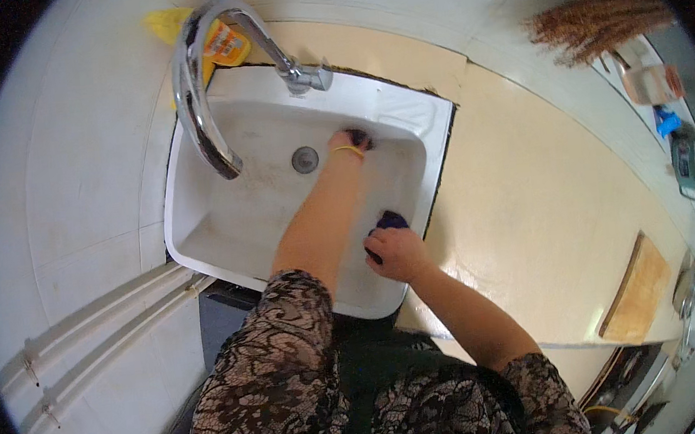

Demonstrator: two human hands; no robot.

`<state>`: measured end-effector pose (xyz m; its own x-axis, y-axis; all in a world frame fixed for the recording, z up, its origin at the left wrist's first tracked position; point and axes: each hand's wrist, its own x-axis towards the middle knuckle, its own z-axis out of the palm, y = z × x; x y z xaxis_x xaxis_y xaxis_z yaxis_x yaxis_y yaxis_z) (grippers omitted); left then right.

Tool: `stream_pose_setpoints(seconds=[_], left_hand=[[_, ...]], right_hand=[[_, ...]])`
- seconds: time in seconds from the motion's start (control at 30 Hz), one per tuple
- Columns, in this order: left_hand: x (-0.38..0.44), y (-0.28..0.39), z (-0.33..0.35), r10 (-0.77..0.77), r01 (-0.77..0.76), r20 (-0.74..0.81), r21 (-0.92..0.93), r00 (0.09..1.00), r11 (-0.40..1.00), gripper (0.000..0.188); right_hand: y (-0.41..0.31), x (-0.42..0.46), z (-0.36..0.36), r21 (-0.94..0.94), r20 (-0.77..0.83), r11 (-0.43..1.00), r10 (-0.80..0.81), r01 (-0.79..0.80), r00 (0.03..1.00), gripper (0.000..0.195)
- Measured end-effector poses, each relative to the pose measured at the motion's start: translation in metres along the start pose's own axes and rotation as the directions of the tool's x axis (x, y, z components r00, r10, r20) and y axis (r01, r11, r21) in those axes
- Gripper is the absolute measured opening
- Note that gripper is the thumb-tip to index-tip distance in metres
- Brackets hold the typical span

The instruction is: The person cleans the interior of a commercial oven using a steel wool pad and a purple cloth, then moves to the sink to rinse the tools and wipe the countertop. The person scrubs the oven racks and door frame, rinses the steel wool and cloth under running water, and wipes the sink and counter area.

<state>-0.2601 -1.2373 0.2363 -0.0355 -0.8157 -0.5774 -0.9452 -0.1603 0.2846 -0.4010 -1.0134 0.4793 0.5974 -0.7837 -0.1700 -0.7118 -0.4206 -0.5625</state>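
Observation:
Both my hands are inside a white ceramic sink [247,214]. My left hand [343,141], a yellow band at its wrist, reaches to the far wall of the basin. Its fingers close on a small dark cloth [360,137], blurred and partly hidden by the hand. Nearer to me, at the right side of the basin, my right hand [400,251] grips a dark purple cloth [392,219] that sticks out beyond the fingers. The metal drain [305,159] lies left of my left hand. A chrome faucet [187,88] arches over the left part of the sink; no water stream shows.
Behind the faucet stands a yellow bottle [229,45]. A cream countertop [508,189] extends to the right, with a wooden board [637,292] near its front edge. A brown broom head [599,23] and a green jug [692,165] are farther right. Pipes [105,309] run along the left wall.

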Motion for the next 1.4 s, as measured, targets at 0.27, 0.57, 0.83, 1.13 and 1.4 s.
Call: stream_pose_setpoints(seconds=[0.27,0.57,0.83,1.13,1.4], left_hand=[[0.014,-0.057,-0.028,-0.123,0.096,-0.205,-0.136,0.971,0.986,0.049],[0.022,-0.168,-0.113,-0.219,0.232,-0.299,0.007,0.929,0.973,0.049],[-0.006,-0.181,-0.102,-0.181,0.245,-0.478,0.074,0.859,0.967,0.05],[-0.031,-0.254,-0.14,-0.103,0.184,-0.396,0.172,0.912,0.968,0.049],[-0.025,-0.234,-0.139,-0.012,0.146,-0.479,0.243,0.878,0.959,0.052]], right_hand=[[-0.006,-0.002,-0.005,0.007,0.035,1.0,0.028,-0.028,0.999,0.027],[-0.007,0.002,-0.002,-0.041,0.058,0.999,0.031,-0.028,0.998,0.029],[-0.011,0.007,-0.004,-0.023,-0.062,0.999,-0.025,0.024,0.998,0.021],[-0.012,0.012,-0.003,-0.036,-0.152,0.996,-0.088,0.083,0.984,0.025],[-0.011,0.01,-0.003,-0.063,-0.112,0.995,-0.083,0.077,0.99,0.025]])
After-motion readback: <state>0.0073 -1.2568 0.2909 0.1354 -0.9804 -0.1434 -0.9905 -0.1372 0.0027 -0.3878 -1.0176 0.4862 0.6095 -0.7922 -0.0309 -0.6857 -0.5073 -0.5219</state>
